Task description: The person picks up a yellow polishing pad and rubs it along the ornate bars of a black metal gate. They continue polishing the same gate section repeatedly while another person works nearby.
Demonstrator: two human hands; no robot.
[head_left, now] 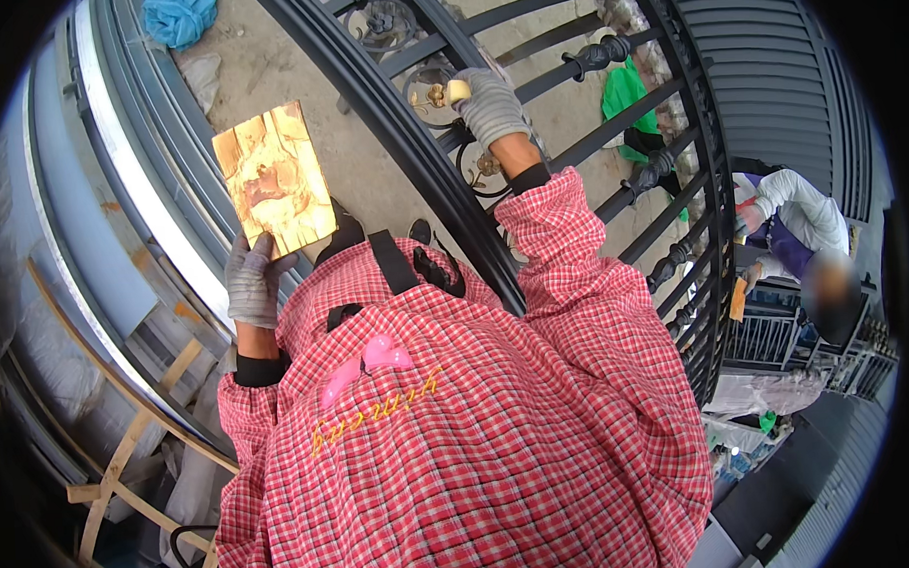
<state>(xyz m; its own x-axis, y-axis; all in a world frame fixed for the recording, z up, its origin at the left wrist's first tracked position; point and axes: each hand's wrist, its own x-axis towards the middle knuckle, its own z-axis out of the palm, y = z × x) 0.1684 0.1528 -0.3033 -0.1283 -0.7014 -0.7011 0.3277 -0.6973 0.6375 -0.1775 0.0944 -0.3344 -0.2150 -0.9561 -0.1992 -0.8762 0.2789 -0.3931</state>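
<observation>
Sponge point(457, 91) is pinched in right hand point(493, 108), gold flower point(435, 95) just left of grip; left hand point(253, 289) pinches gold-smeared board point(275, 178).

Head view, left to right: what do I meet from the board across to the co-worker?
Gold-smeared square board, small pale block in the gloved right hand, green sheet, co-worker.

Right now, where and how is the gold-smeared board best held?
Probably the gold-smeared board's lower edge, approached from below, where the gloved left hand already has it: it looks flat and thin enough to pinch front and back, clear of the dark central smear.
</observation>
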